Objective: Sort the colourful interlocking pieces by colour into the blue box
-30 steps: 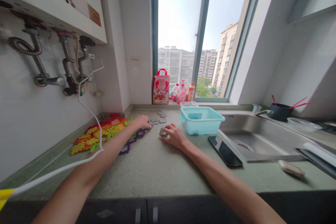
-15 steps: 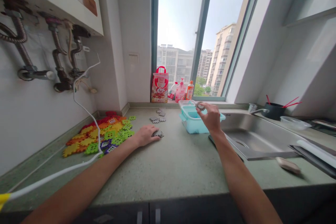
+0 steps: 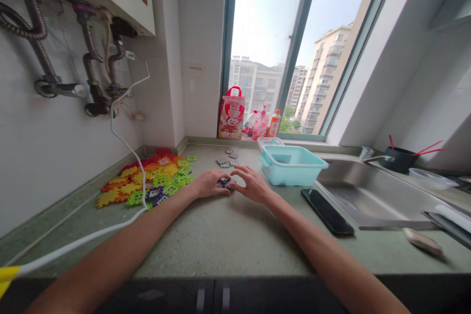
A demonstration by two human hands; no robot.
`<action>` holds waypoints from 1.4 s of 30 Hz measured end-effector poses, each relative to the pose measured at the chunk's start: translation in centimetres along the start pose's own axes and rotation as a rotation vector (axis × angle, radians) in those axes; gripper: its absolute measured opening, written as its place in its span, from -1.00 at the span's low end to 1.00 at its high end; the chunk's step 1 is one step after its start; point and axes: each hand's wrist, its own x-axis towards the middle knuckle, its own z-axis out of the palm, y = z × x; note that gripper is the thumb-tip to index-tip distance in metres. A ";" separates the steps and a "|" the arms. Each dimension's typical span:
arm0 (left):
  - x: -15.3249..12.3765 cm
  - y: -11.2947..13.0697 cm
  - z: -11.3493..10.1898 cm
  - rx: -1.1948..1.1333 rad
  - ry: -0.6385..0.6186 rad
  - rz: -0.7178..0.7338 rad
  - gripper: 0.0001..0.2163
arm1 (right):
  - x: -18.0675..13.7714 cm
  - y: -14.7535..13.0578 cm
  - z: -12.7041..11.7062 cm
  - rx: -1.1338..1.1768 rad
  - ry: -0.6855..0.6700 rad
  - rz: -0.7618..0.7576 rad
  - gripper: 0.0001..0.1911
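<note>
A few small dark-grey toothed plastic building pieces (image 3: 223, 183) lie on the counter between my hands, partly hidden by fingers. My left hand (image 3: 209, 184) rests on the counter, its thumb and fingers curled around these pieces. Facing it from the right, my right hand (image 3: 253, 185) has its thumb and fingers apart beside the same pieces, with nothing plainly held. Just beyond are more grey toothed pieces (image 3: 222, 164). To the right stands a turquoise plastic box (image 3: 294, 174) with some dark pieces visible inside.
Left of my arm spreads a pile of coloured toothed pieces (image 3: 128, 184), crossed by a white cable (image 3: 143, 176). A black phone (image 3: 327, 212) lies before the sink (image 3: 382, 191). A red-handled bag (image 3: 231, 117) and several bottles (image 3: 261, 125) stand by the window.
My right hand has come from above the turquoise box, where it held a grey piece, down to the left beside my left hand. The view has shifted slightly, showing more of the phone.
</note>
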 end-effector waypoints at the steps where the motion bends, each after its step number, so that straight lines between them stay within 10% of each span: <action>1: 0.0 -0.1 0.0 -0.033 0.005 0.017 -0.55 | -0.1 0.0 1.1 0.040 -0.070 0.022 -0.70; 14: -0.6 -1.2 0.0 -0.284 0.027 0.020 -0.37 | -0.4 1.3 1.8 0.216 -0.193 0.153 -0.71; 21: -0.5 -1.5 -0.6 -0.008 0.028 -0.034 -0.51 | -0.1 1.0 0.6 0.020 -0.182 0.016 -0.69; 28: -0.7 -2.7 -1.0 0.463 0.023 -0.410 -0.71 | -0.6 5.3 -7.9 -0.298 0.279 0.042 -0.73; 34: 0.2 -1.2 -2.1 0.590 0.114 -0.297 -0.81 | -3.4 10.2 -12.4 -0.430 0.685 0.357 -0.58; 42: 0.4 3.9 2.1 0.397 0.004 -0.148 -0.62 | -3.9 10.3 -12.9 -0.464 0.251 0.600 -0.47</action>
